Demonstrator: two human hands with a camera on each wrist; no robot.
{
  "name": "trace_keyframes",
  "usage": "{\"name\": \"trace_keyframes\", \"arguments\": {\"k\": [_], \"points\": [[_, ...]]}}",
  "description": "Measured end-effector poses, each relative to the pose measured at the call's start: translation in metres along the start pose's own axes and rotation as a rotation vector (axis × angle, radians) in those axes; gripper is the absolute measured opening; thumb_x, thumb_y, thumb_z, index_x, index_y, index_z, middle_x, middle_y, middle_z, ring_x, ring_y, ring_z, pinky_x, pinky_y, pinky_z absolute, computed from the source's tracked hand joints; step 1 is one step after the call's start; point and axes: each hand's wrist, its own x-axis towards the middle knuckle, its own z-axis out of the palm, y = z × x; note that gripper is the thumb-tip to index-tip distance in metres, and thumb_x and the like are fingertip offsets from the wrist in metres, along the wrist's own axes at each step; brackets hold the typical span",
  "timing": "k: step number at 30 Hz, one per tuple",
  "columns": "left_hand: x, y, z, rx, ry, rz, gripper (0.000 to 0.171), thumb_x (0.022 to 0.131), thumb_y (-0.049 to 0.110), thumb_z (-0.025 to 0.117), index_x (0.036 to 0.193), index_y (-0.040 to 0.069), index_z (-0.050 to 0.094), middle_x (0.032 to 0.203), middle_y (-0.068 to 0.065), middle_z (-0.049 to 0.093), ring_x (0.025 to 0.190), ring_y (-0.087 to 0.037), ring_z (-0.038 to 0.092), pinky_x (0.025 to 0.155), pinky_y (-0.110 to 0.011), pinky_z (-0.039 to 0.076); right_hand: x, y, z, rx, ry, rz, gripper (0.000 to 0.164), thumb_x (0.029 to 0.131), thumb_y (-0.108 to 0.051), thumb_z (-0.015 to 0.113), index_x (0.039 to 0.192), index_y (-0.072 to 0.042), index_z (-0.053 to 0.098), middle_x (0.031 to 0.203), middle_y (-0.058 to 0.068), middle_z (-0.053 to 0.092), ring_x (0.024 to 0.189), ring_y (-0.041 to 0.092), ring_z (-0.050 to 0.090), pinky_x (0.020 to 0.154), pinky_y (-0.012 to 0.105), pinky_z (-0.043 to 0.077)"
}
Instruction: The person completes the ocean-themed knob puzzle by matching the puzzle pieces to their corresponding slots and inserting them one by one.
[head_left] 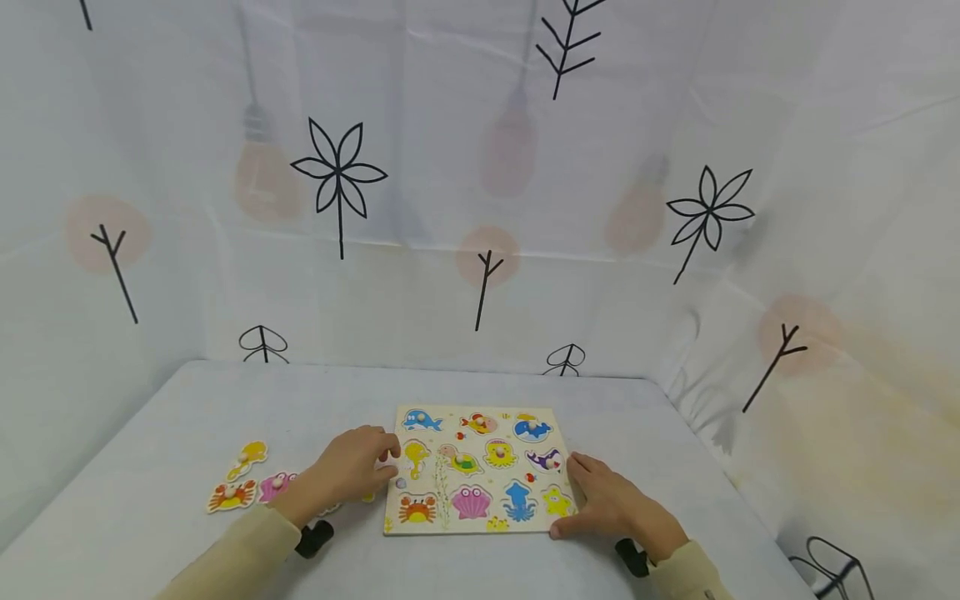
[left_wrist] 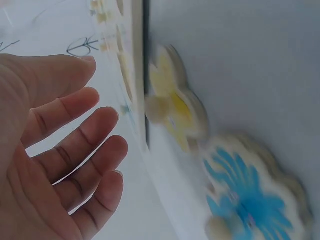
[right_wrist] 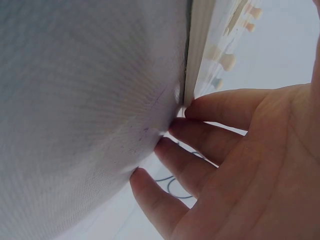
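A wooden peg puzzle board [head_left: 452,421] with colourful sea-animal pictures lies flat on the white-covered table. At its left edge is my left hand [head_left: 348,462], fingers loosely bent and nothing held; the left wrist view shows a gap between the fingertips and the board's edge [left_wrist: 140,75]. My right hand [head_left: 603,500] is at the opposite side, thumb by the lower right corner. Its index fingertip touches the board's side [right_wrist: 197,60] in the right wrist view, while other fingertips rest on the cloth. Below the left hand lie a yellow knobbed piece [left_wrist: 172,95] and a blue squid piece [left_wrist: 255,200].
Left of the board are a loose yellow seahorse piece [head_left: 247,460], a crab piece [head_left: 231,496] and a pink shell piece [head_left: 276,486], partly covered by the left forearm. A patterned white cloth [head_left: 435,317] hangs behind the table [head_left: 300,396].
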Motion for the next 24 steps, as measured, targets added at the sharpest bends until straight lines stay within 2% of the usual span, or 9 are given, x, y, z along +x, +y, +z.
{"name": "trace_keyframes", "arguments": {"k": [12, 20, 24], "points": [[-0.029, -0.044, -0.016, 0.015, -0.001, -0.102, 0.020, 0.079, 0.027, 0.077, 0.094, 0.020, 0.066, 0.081, 0.007, 0.054, 0.072, -0.012, 0.047, 0.067, -0.032, 0.044, -0.002, -0.001, -0.001, 0.001, -0.006, 0.016, 0.126, 0.050, -0.075, 0.074, 0.146, -0.004, 0.035, 0.150, 0.015, 0.032, 0.136, 0.036, 0.031, 0.106, 0.056, 0.028], [-0.046, -0.080, -0.030, 0.011, 0.035, -0.099, 0.018, 0.080, 0.023, 0.076, 0.094, 0.016, 0.066, 0.083, 0.005, 0.055, 0.075, -0.014, 0.050, 0.069, -0.035, 0.048, 0.000, 0.000, 0.000, 0.010, -0.010, 0.016, 0.127, 0.050, -0.076, 0.074, 0.146, -0.004, 0.035, 0.150, 0.015, 0.032, 0.136, 0.036, 0.031, 0.106, 0.056, 0.028], [-0.051, -0.101, -0.036, 0.004, 0.040, -0.132, 0.020, 0.079, 0.024, 0.076, 0.095, 0.016, 0.066, 0.085, 0.003, 0.056, 0.078, -0.016, 0.051, 0.072, -0.039, 0.051, 0.000, 0.000, 0.000, 0.002, -0.012, 0.017, 0.127, 0.050, -0.077, 0.074, 0.146, -0.004, 0.035, 0.150, 0.015, 0.032, 0.136, 0.037, 0.031, 0.106, 0.056, 0.027]]}}
